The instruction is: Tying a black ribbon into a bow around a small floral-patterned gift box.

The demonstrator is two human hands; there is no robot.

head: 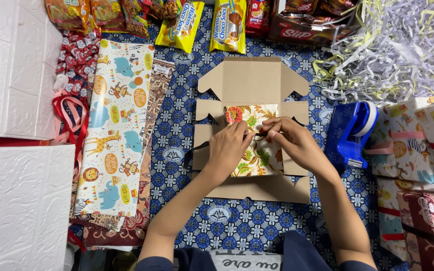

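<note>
On a blue patterned cloth [177, 165], a floral-wrapped parcel [257, 145] sits boxed beneath the left hand [228, 148] and right hand [292, 140], both pinching a dark ribbon [260, 134].

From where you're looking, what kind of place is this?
Probably a home gift-packing spot on a cloth-covered surface: an open cardboard box, sheets of wrapping paper, shredded paper filler, and wrapped boxes stacked at the right.
</note>
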